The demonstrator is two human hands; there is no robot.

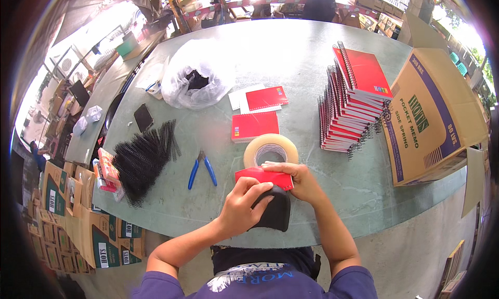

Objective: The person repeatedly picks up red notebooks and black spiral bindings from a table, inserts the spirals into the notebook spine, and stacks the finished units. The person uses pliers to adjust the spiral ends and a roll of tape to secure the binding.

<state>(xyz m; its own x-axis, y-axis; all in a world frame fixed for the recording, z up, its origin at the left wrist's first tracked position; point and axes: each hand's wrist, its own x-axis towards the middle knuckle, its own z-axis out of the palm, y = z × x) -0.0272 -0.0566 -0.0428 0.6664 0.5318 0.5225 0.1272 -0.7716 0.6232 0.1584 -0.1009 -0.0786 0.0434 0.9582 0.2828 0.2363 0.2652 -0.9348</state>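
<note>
Near the table's front edge, my right hand (300,180) grips the far right part of a small red memo pad (254,174), which has a row of holes along its near edge. My left hand (240,204) is closed in a pinch at the pad's near edge; what lies between its fingertips is too small to make out. Below the pad and partly behind my left fingers is a dark block with a rounded outline (278,213). A roll of clear tape (249,148) lies just beyond the pad. Blue-handled pliers (201,170) lie to the left.
Black spiral coils (140,164) are heaped at the left. Unbound red pads (254,126) lie beyond the tape. Spiral-bound red notebooks (345,112) are stacked at the right, beside an open cardboard carton (431,117). A white plastic bag (179,86) stands at the far left.
</note>
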